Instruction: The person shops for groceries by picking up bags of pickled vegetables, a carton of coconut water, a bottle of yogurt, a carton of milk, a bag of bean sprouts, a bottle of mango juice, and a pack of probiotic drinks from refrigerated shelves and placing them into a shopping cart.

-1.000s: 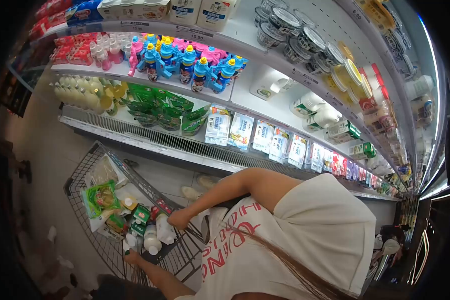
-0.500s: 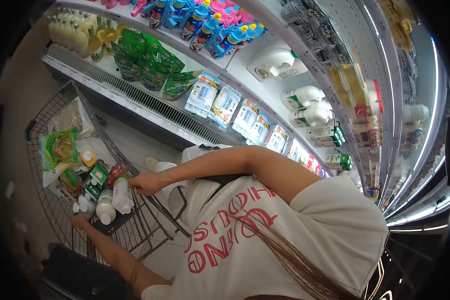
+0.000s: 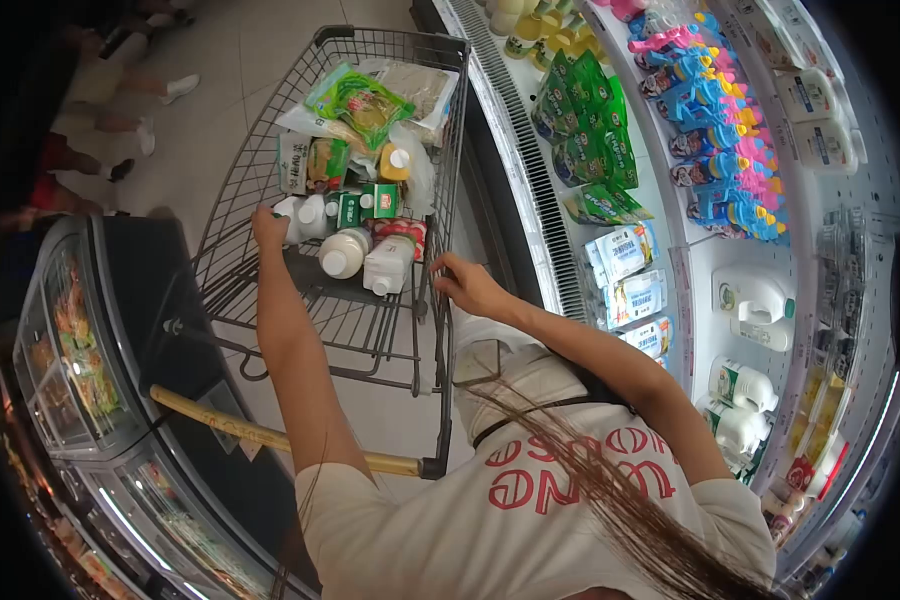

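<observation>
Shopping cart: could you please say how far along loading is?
Done: the cart holds green packets, a green carton and white bottles. In hand: the left hand touches a small bottle at its left wall; the right hand is by its right wall. Left: unclear; it is only part full.

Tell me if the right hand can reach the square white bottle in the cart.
Probably yes: the right hand is at the cart rim, the square white bottle lies just beside it, uncovered.
</observation>
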{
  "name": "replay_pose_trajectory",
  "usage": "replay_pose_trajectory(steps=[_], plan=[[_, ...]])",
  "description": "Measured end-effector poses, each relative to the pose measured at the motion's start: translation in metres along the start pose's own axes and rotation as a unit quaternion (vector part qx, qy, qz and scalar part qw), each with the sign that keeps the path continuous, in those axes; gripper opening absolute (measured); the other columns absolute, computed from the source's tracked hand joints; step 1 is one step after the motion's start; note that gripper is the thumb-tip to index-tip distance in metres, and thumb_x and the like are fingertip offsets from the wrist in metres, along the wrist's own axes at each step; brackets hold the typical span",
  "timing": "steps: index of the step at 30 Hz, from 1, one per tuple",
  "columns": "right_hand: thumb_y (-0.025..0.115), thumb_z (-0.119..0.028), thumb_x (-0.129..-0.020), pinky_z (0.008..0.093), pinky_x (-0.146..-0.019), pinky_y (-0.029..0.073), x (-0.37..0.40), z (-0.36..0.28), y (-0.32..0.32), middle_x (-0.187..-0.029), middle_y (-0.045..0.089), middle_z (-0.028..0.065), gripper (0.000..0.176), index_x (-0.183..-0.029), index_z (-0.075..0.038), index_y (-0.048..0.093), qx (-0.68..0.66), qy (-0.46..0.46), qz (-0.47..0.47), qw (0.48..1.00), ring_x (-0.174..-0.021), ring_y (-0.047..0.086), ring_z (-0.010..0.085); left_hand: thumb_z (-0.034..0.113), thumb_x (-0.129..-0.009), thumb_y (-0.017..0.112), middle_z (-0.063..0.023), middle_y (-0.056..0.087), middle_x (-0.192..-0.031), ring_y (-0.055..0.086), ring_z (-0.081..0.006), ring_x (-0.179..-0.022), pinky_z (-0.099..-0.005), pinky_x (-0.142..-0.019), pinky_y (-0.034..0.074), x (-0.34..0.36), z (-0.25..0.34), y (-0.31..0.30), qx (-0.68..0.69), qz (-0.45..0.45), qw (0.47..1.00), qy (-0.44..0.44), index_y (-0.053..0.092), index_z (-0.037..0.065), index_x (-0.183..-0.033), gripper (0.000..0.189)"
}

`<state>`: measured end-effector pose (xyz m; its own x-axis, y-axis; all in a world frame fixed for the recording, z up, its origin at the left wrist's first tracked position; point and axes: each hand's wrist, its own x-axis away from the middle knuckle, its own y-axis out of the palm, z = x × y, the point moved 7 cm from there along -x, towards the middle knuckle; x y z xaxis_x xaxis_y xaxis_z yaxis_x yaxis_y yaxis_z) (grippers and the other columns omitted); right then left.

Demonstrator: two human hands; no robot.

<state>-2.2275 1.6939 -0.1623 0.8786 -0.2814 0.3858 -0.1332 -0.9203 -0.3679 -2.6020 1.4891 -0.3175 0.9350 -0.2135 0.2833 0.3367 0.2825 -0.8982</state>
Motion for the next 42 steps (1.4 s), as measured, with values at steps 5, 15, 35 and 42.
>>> replay_pose_trajectory(steps=[5, 15, 35, 42], plan=[[0.062, -0.015, -0.084, 0.0482, -0.077, 0.045, 0.006, -0.005, -0.007, -0.095, 0.060, 0.0249, 0.040, -0.119, -0.007, 0.044, 0.041, 0.032, -0.011, 0.999, -0.089, 0.057, 0.0436, 0.007, -0.059, 0.072, -0.0196, 0.057, -0.106, 0.059, -0.0363, -0.097, -0.0408, -0.081, 0.049, 0.006, 0.020, -0.045, -0.017, -0.015, 1.000, -0.012, 0.060, 0.002, -0.096, 0.039], [0.056, -0.008, -0.080, 0.0494, -0.082, 0.047, -0.056, -0.057, -0.012, -0.097, 0.056, 0.0286, 0.035, -0.112, 0.001, 0.044, 0.206, -0.109, -0.020, 0.972, -0.092, 0.058, 0.0447, 0.009, -0.053, 0.071, -0.0157, 0.057, -0.098, 0.058, -0.0341, -0.094, -0.0397, -0.081, 0.048, 0.070, 0.088, -0.162, 0.000, -0.001, 0.999, 0.047, 0.062, 0.008, -0.088, 0.036], [0.057, -0.016, -0.074, 0.0410, -0.064, 0.050, -0.102, -0.206, -0.070, -0.067, 0.064, 0.0189, 0.021, -0.081, 0.003, 0.063, 0.060, -0.259, 0.065, 0.962, -0.067, 0.064, 0.0348, 0.022, -0.079, 0.072, -0.0083, 0.054, -0.110, 0.053, -0.0190, -0.100, -0.0326, -0.087, 0.043, 0.228, 0.225, -0.263, 0.417, -0.004, 0.892, 0.172, 0.053, 0.003, -0.119, 0.049], [0.054, -0.025, -0.085, 0.0302, -0.058, 0.044, -0.015, -0.178, -0.210, -0.063, 0.062, 0.0090, 0.030, -0.088, 0.001, 0.068, -0.131, -0.029, 0.133, 0.982, -0.060, 0.061, 0.0179, 0.034, -0.080, 0.074, -0.0134, 0.047, -0.128, 0.048, -0.0222, -0.117, -0.0357, -0.100, 0.039, 0.307, 0.281, -0.190, 0.613, -0.258, 0.722, 0.189, 0.035, 0.002, -0.139, 0.078]])
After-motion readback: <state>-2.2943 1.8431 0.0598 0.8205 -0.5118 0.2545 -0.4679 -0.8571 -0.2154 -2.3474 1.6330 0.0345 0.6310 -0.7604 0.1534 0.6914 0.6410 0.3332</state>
